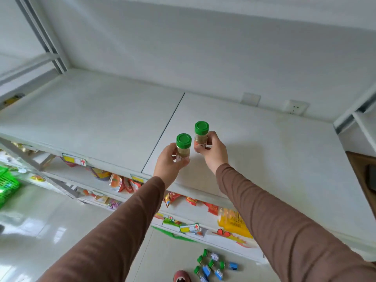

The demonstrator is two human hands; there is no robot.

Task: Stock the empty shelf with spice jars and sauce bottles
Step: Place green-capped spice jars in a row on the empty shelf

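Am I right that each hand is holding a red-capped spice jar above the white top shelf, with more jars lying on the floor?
Not quite: in the head view the caps are green, not red. The left hand and the right hand each hold a green-capped spice jar above the white top shelf, with more jars on the floor.

Under my hands runs the white top shelf (264,151), two boards meeting at a dark seam just beside my left hand (169,161). Whether the two green-capped jars I grip touch its surface, I cannot tell. Well below my arms lies the pale tiled floor (40,220); on it, under my right forearm, a small cluster of green-capped spice jars (211,263) lies tipped over, beside my red shoe (181,276).
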